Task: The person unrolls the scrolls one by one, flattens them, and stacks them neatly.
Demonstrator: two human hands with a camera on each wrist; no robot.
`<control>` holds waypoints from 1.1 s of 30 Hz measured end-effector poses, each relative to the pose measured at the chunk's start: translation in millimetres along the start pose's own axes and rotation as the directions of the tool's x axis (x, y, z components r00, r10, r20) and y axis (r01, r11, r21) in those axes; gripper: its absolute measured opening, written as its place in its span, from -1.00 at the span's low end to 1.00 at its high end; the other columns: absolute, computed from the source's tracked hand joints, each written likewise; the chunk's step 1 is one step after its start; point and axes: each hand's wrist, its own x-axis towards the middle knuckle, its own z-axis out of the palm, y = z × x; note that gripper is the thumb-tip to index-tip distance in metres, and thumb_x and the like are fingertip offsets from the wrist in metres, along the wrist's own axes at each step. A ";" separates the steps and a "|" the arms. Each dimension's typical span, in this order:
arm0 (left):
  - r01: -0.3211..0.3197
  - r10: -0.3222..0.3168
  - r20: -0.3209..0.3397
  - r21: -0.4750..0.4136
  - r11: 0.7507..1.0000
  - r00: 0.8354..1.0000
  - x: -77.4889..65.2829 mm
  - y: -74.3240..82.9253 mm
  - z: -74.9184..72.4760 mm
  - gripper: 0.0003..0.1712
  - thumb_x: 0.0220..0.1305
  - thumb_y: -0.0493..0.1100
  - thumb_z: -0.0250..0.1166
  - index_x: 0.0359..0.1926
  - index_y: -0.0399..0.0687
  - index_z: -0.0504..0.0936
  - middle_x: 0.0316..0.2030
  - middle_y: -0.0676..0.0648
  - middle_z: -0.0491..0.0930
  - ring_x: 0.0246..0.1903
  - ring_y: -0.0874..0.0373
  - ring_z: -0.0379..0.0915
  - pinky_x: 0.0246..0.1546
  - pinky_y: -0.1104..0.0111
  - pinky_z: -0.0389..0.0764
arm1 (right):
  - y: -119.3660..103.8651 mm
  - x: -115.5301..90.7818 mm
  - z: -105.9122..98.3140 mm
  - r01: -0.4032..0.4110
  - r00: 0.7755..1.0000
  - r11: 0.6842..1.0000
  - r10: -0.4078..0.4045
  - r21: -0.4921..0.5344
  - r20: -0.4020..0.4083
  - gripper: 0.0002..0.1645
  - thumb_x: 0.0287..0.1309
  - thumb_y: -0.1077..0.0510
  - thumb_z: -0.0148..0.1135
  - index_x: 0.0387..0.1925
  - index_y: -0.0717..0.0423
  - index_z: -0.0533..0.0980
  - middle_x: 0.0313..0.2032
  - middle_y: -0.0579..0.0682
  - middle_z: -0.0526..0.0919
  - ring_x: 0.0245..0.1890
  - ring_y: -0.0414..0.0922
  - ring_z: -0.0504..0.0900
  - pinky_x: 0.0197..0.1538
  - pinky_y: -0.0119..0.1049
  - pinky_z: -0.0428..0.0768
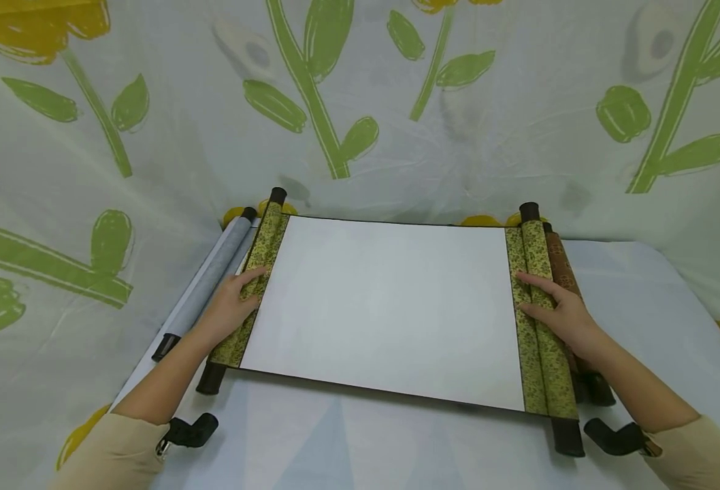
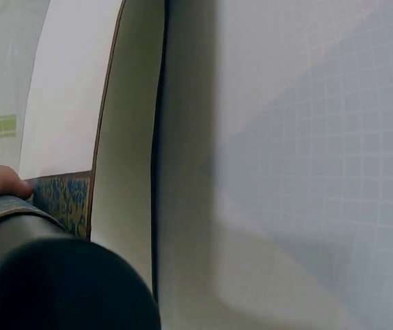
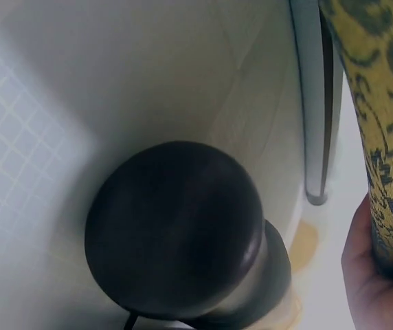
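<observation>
A hanging scroll with a blank white sheet (image 1: 390,306) lies spread between two rollers wrapped in yellow-green patterned cloth. My left hand (image 1: 228,309) grips the left roller (image 1: 267,235), thumb and a finger reaching over its patterned border. On the other side, my right hand (image 1: 565,314) holds the right roller (image 1: 552,361) around its middle, fingertips on the inner border strip. Black end knobs cap both rollers; one knob (image 2: 66,289) looms large in the left wrist view, another (image 3: 176,227) in the right. In the right wrist view the patterned cloth (image 3: 385,117) passes over the hand.
Left of the scroll lies a rolled grey-blue scroll (image 1: 209,272) with black ends. A brown patterned scroll (image 1: 561,262) lies against the right roller, partly hidden by it. Behind the pale table (image 1: 642,292) hangs a curtain (image 1: 182,102) printed with green leaves and yellow flowers.
</observation>
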 end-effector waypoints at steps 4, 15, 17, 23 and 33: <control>0.006 -0.006 0.011 0.024 1.000 1.000 -0.9 -1.7 -1.6 -0.42 0.36 -0.31 -0.04 0.40 -0.15 0.20 0.20 -0.55 0.07 -0.76 0.26 -0.01 -0.72 0.38 0.26 | 1.4 0.9 -0.4 0.001 1.000 1.000 -0.001 0.001 -0.007 -0.23 0.32 0.00 0.10 0.45 0.07 0.05 0.44 0.28 -0.07 0.40 0.34 -0.22 0.15 0.43 0.04; -0.021 0.021 0.006 0.022 1.000 1.000 4.9 -12.4 -5.9 -0.30 0.21 -0.16 0.32 0.34 -0.14 0.31 0.32 -0.34 0.21 0.33 -0.33 -0.01 0.17 -0.18 0.21 | 4.7 -1.4 -1.8 0.002 1.000 1.000 -0.002 0.004 -0.016 -0.23 0.33 0.01 0.09 0.44 0.12 0.05 0.43 0.30 -0.09 0.39 0.35 -0.22 0.17 0.44 -0.02; -0.034 0.034 0.010 0.019 0.999 0.999 6.0 -12.7 -7.8 -0.31 0.21 -0.20 0.31 0.34 -0.16 0.31 0.33 -0.34 0.21 0.35 -0.34 -0.06 0.17 -0.19 0.21 | 4.2 -1.1 -2.0 -0.008 1.000 1.000 0.008 -0.010 -0.020 -0.22 0.32 -0.03 0.10 0.44 0.10 0.06 0.43 0.30 -0.07 0.39 0.35 -0.20 0.16 0.43 0.00; -0.075 0.076 -0.012 0.071 0.995 0.997 11.1 -8.9 -17.3 -0.39 0.29 -0.23 0.21 0.34 -0.18 0.30 0.31 -0.39 0.21 0.13 -0.41 0.22 -0.12 -0.10 0.40 | 0.9 3.0 -1.7 -0.043 0.999 0.998 0.042 -0.048 -0.025 -0.18 0.28 -0.13 0.10 0.45 0.00 0.05 0.45 0.23 -0.07 0.39 0.35 -0.18 0.15 0.43 0.05; -0.041 0.045 -0.019 0.182 0.983 0.999 14.5 -20.5 -32.0 -0.43 0.40 -0.17 0.09 0.38 -0.14 0.25 0.25 -0.51 0.16 0.08 -0.43 0.20 -0.21 -0.05 0.37 | -4.2 20.1 12.1 0.009 1.000 1.000 -0.009 0.021 0.001 -0.20 0.29 -0.01 0.13 0.44 0.08 0.07 0.44 0.24 -0.03 0.41 0.32 -0.19 0.19 0.40 0.03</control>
